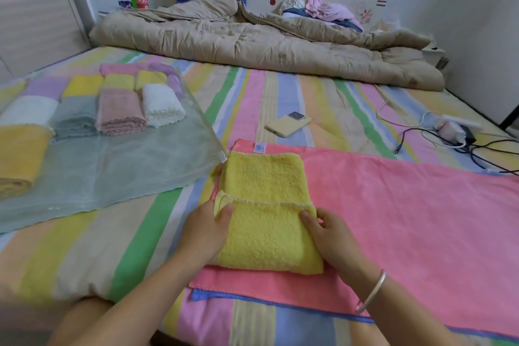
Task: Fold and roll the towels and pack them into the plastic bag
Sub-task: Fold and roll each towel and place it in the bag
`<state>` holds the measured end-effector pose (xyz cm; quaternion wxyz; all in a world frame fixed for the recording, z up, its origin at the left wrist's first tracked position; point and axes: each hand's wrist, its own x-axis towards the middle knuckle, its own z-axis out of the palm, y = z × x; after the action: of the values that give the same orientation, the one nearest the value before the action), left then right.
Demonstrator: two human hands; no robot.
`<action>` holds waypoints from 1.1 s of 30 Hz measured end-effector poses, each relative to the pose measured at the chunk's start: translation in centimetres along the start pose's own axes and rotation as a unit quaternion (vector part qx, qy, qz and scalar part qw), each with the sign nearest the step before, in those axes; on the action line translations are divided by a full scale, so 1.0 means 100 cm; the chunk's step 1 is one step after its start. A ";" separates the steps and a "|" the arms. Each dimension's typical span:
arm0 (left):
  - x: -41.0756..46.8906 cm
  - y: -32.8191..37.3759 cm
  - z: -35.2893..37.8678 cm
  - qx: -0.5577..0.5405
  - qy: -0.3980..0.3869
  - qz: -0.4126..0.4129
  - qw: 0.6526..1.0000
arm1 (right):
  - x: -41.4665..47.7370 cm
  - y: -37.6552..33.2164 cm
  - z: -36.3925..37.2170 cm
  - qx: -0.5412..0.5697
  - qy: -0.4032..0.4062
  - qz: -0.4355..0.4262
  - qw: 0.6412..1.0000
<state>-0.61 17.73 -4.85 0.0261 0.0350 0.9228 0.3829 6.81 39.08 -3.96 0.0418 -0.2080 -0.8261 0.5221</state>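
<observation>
Step in hand: folding the yellow towel [266, 177], which lies on the pink towel [407, 205], between and just beyond the two grips. The left grip [207, 230] pinches the left corner of the folded-over flap, thumb on top; the right grip [334, 236] pinches the right corner likewise. Keep both corners level, set the flap's hem square across the layer below, and press out slack before rolling away from the grips. The plastic bag [126, 166] lies beyond and outward of the left grip, with rolled towels [120, 112] inside. Hidden: the left grip's fingers under the flap. The bag's far-left part is cut off, and whether its mouth is open cannot be told. A blue towel [202, 296] shows only as an edge beneath the pink one
</observation>
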 end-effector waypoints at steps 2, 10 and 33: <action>0.001 0.000 0.001 -0.024 0.005 0.002 1.000 | 0.003 0.001 0.002 -0.002 -0.002 -0.001 1.000; -0.019 0.002 -0.022 0.087 0.099 0.447 0.885 | 0.013 0.002 -0.001 0.025 -0.021 0.054 0.998; 0.076 0.033 -0.041 -0.349 -0.226 -0.032 0.909 | 0.065 -0.015 -0.017 -0.045 0.055 -0.239 0.968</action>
<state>-8.37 17.76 0.23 0.2569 0.0801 0.7004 0.6610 0.97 42.47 -2.86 0.2012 -0.0351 -0.8711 0.4467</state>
